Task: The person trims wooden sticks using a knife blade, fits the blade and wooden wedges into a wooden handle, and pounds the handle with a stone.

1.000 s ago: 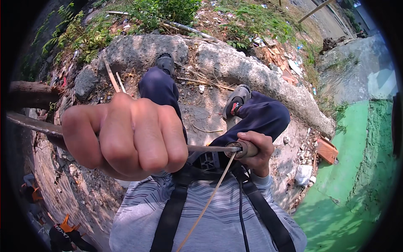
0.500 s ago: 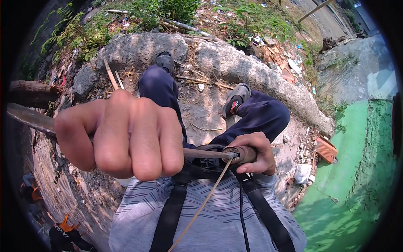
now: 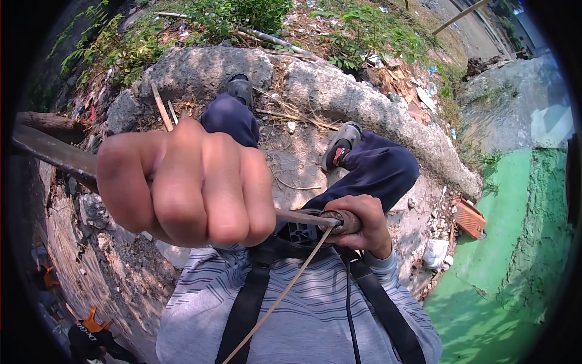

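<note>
My left hand (image 3: 194, 188) is closed in a fist around a long knife with a dark metal blade (image 3: 54, 151). The blade sticks out left of the fist, and a narrow shank (image 3: 303, 218) comes out on the right. My right hand (image 3: 370, 221) wraps round the knife's thick round wooden handle (image 3: 344, 222) at my lap. The shank's tip meets the handle's end face; how deep it sits is hidden. A thin pale strip (image 3: 280, 291), like split bamboo or cane, runs from that joint down across my shirt to the lower edge.
A rough concrete ledge (image 3: 376, 100) curves beyond my feet. Loose sticks (image 3: 162, 108) lie on the ground. An orange brick (image 3: 470, 218) and a white lump (image 3: 435, 253) lie at right beside green-painted concrete (image 3: 485, 261). A black-and-orange item (image 3: 91, 330) stands at lower left.
My left fist has shifted slightly right and up with the blade. The right hand has turned a little about the handle. The strip's lower end has swung left.
</note>
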A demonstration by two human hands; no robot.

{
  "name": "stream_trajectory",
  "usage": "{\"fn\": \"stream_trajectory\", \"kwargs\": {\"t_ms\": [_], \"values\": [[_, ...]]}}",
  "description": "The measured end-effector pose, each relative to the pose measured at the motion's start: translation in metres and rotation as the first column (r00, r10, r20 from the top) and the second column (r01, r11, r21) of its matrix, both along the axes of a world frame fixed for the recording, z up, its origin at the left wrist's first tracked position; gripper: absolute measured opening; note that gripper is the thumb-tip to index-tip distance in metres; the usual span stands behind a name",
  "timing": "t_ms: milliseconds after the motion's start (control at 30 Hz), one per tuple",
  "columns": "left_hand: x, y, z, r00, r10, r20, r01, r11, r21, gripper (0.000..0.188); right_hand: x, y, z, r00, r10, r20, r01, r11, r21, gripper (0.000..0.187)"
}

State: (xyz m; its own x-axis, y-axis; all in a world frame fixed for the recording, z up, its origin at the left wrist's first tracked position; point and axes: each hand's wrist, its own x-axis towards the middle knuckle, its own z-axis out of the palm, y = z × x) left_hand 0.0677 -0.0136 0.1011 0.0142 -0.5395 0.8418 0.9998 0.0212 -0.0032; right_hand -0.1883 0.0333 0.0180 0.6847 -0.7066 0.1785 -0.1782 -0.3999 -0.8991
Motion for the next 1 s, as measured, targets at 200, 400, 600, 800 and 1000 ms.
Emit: {"fn": "stream_trajectory", "kwargs": {"t_ms": [200,400,600,800,1000], "values": [[0.004,-0.004,0.000,0.997,-0.082,-0.001,0.081,0.989,-0.125,0.028,-0.003,-0.008,0.004,0.998,0.056,0.026,-0.056,0.998,0.017,0.050],[0.017,0.005,0.001,0.990,-0.118,0.079,0.126,0.987,-0.104,0.026,-0.001,-0.006,0.004,0.988,0.095,0.121,-0.103,0.993,0.061,0.055],[0.014,0.011,0.002,0.995,-0.078,0.067,0.086,0.989,-0.124,0.025,0.000,-0.008,-0.002,0.982,0.101,0.162,-0.108,0.994,0.032,0.051],[0.009,-0.001,0.002,0.993,-0.098,0.062,0.108,0.977,-0.182,0.029,-0.001,-0.008,-0.007,0.984,0.109,0.143,-0.113,0.993,0.023,0.050],[0.005,-0.004,0.001,0.992,-0.099,-0.074,0.092,0.991,-0.099,0.029,0.002,-0.007,0.001,0.981,0.106,0.164,-0.125,0.986,0.112,0.047]]}}
